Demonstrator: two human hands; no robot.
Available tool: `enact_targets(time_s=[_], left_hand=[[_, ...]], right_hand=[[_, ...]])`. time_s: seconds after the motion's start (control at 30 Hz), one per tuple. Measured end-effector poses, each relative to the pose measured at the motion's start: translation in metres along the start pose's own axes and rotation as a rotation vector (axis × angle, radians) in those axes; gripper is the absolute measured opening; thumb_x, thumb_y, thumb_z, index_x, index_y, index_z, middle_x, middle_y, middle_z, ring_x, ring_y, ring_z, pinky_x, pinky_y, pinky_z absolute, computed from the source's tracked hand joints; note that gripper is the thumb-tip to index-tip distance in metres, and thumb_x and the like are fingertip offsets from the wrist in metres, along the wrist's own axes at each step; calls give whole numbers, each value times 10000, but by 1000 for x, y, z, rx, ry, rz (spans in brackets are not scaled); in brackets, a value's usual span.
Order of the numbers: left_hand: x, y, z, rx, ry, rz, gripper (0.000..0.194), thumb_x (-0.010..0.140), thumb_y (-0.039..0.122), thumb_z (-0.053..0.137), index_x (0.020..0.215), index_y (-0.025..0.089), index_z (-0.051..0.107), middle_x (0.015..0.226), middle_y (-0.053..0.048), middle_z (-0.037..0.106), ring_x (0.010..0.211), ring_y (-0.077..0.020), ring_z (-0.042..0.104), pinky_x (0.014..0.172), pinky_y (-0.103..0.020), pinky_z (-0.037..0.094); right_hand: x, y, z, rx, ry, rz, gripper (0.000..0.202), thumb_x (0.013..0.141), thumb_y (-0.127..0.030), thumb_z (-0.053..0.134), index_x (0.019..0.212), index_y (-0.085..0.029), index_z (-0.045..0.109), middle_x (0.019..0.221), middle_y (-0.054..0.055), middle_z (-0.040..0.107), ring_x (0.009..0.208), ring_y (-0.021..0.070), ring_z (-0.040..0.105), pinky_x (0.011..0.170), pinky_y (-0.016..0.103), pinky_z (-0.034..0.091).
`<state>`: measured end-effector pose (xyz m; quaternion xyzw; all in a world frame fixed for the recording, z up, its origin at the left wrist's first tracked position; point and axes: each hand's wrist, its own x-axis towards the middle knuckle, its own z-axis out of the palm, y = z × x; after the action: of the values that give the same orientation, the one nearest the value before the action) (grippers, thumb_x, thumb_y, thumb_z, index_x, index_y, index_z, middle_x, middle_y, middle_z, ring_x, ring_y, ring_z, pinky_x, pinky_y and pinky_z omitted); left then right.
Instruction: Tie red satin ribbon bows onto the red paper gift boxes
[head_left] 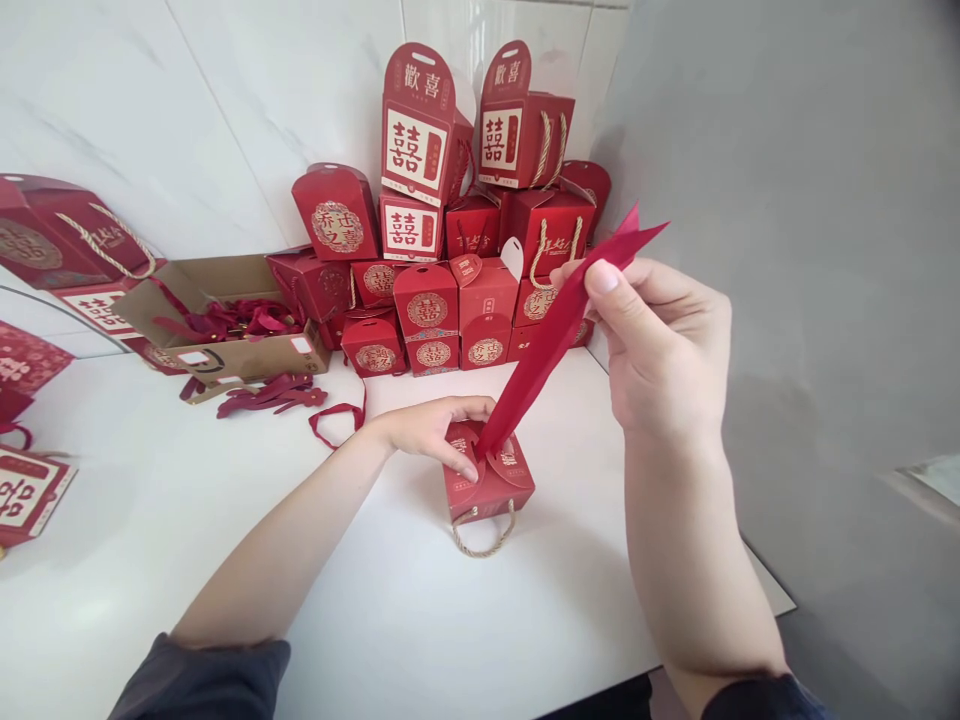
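A small red gift box [491, 490] with a rope handle [484, 552] stands on the white table, its top flaps folded together. My left hand [442, 432] grips the box from the left, with the thumb across the top and the fingers behind it. From the middle of the lid a red ribbon [536, 365] rises taut toward the upper right. Its upper end is pinched between thumb and fingers of my right hand [660, 335], and the two pointed tails stick out above the thumb.
Many red boxes [427, 300] are stacked against the tiled wall. An open cardboard box [255, 358] holds red ribbons, and a few ribbon pieces [274, 397] lie before it. More boxes [34, 490] stand at the left. A grey wall [825, 250] rises on the right.
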<state>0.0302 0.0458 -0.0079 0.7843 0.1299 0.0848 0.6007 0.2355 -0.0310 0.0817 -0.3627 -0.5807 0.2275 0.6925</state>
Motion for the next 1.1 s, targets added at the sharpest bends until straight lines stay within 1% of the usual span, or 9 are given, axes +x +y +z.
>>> enact_targets(time_s=[0.13, 0.3, 0.37, 0.57, 0.63, 0.73, 0.8, 0.9, 1.1], left_hand=[[3, -4, 5, -101, -4, -9, 611, 658, 234, 820, 1213, 200, 568, 1111, -123, 682, 1049, -237, 645, 938, -406, 492], [7, -5, 4, 50, 40, 20, 342, 686, 277, 803, 1007, 186, 726, 1133, -125, 677, 1096, -237, 598, 990, -386, 458], [8, -6, 3, 96, 68, 53, 259, 697, 296, 796, 937, 204, 766, 1087, -112, 705, 1122, -236, 570, 1021, -383, 432], [13, -15, 6, 91, 133, 86, 230, 712, 362, 782, 914, 253, 789, 960, -91, 758, 1084, -233, 563, 1021, -403, 418], [17, -18, 7, 91, 232, 64, 227, 720, 379, 771, 901, 244, 791, 943, -95, 757, 1058, -229, 572, 995, -400, 434], [24, -20, 11, 152, 493, 24, 207, 713, 395, 769, 861, 253, 794, 859, -77, 747, 986, -219, 577, 946, -386, 451], [26, -20, 13, 231, 573, 18, 178, 714, 409, 765, 815, 265, 795, 795, -60, 735, 951, -215, 568, 917, -371, 453], [26, -21, 13, 306, 516, 44, 160, 755, 416, 731, 798, 275, 793, 781, -53, 734, 965, -212, 555, 919, -358, 440], [26, -33, 10, 135, 489, 77, 196, 702, 411, 779, 819, 254, 795, 798, -80, 724, 953, -213, 560, 909, -368, 460]], right_hand=[[0, 2, 2, -26, 19, -13, 244, 886, -482, 590, 859, -276, 719, 880, 15, 702, 915, 227, 669, 761, 385, 546], [1, 2, -1, -52, 22, -17, 261, 885, -500, 580, 866, -280, 720, 918, 16, 696, 965, 233, 664, 768, 376, 548], [1, 3, -3, -36, 19, -18, 245, 883, -490, 589, 858, -283, 719, 904, 10, 688, 969, 228, 661, 776, 370, 544], [1, 4, -4, -15, 20, -41, 209, 883, -456, 607, 852, -284, 720, 860, 11, 684, 955, 232, 656, 786, 374, 530], [3, 6, -4, -9, 17, -59, 194, 888, -440, 604, 862, -287, 722, 881, 13, 692, 965, 233, 654, 789, 372, 526], [7, 11, -6, 3, 67, -89, 171, 898, -365, 604, 821, -263, 717, 865, 20, 702, 909, 213, 660, 772, 358, 522], [11, 16, -7, 9, 113, -96, 173, 890, -322, 619, 762, -244, 704, 810, 18, 698, 822, 187, 651, 729, 337, 511], [16, 22, -11, -22, 131, -93, 196, 884, -353, 624, 734, -245, 691, 791, 5, 684, 775, 172, 632, 666, 318, 474], [16, 25, -19, -78, 128, -91, 193, 883, -421, 619, 806, -272, 714, 811, 21, 690, 686, 171, 584, 597, 330, 396]])
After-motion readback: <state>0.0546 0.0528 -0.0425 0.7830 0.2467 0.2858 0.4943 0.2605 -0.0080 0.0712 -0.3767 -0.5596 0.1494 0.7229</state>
